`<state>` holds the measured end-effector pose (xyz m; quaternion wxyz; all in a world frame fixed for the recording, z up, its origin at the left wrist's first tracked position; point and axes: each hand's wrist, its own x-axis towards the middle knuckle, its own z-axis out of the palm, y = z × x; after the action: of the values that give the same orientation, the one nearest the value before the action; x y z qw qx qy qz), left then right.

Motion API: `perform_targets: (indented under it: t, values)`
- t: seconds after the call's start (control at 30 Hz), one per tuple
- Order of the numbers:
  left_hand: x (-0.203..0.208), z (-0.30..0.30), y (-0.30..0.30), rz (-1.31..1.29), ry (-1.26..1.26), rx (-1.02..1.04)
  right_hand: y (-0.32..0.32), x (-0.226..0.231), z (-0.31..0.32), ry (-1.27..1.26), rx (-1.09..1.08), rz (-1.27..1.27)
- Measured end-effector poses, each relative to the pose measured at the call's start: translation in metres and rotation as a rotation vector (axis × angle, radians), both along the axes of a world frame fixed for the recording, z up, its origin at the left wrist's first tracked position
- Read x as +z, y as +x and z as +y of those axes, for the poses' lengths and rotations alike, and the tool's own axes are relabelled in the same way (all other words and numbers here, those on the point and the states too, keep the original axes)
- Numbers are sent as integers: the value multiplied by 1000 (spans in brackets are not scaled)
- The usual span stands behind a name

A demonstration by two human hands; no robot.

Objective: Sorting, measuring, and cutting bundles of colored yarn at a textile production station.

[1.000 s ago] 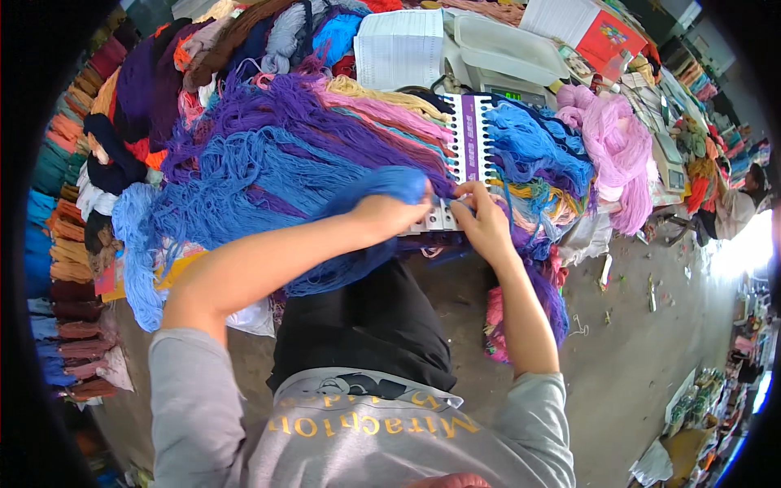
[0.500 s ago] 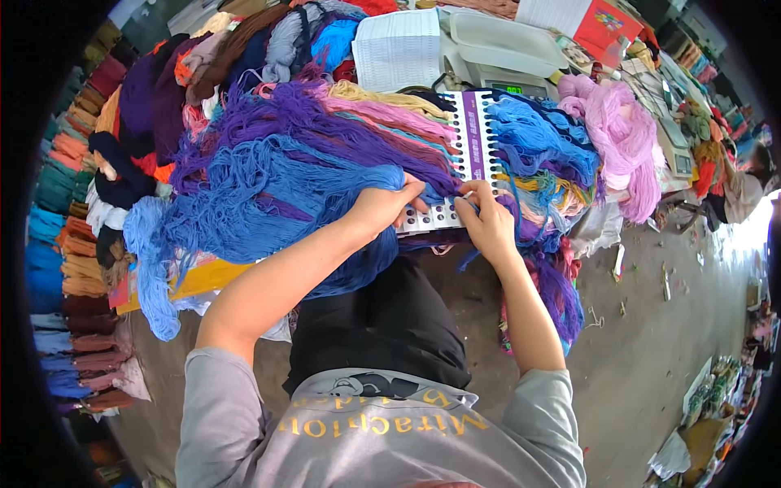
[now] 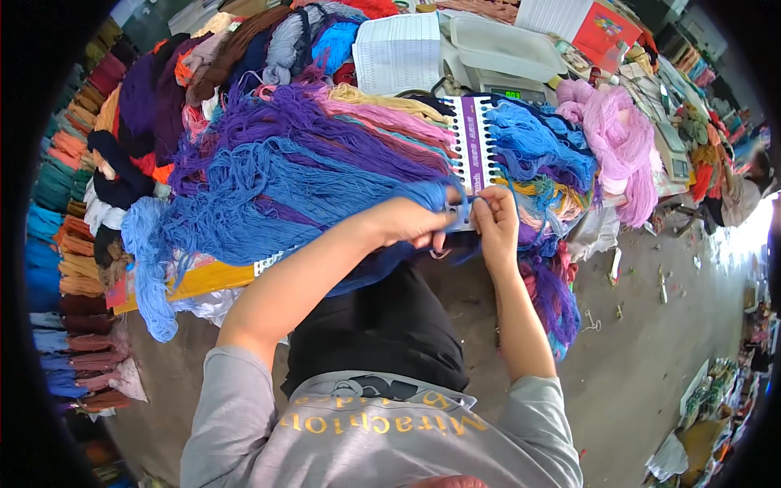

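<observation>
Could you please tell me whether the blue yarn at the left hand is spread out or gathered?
Both: the blue yarn fans out in loose strands toward the left, but narrows into a bunch at the left hand.

Deep blue it is, all through the big yarn bundle [image 3: 260, 187], and here's vivid violet blazing from the tangled yarn [image 3: 272, 112] behind! Stripe after stripe in the layered strands [image 3: 399, 121]: cream, pink, teal, mauve. The card [image 3: 473, 138] shows white with a purple band and dark dots down both edges. Brighter blue on the skein [image 3: 533, 138] beyond, soft lilac-pink on the thick hank [image 3: 620, 134]. Grey for the shirt [image 3: 358, 455], lettered in yellow, then plain black trousers [image 3: 374, 325] and a red booklet [image 3: 604, 41]!
</observation>
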<state>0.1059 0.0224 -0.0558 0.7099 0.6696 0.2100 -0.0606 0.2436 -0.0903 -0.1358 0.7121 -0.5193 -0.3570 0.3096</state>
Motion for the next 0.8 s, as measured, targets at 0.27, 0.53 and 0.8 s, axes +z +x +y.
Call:
perform_targets:
  t: [0.27,0.53,0.8]
  values:
    - [6,-9,-29,-261,-53,503,-24,13,10,-272,-275,-858]
    - [102,-7,-101,-635,-124,761,-16,10,9,-255,-283,-874]
    - [65,-9,-77,86,1638,609,-5,-16,12,-171,-301,-483]
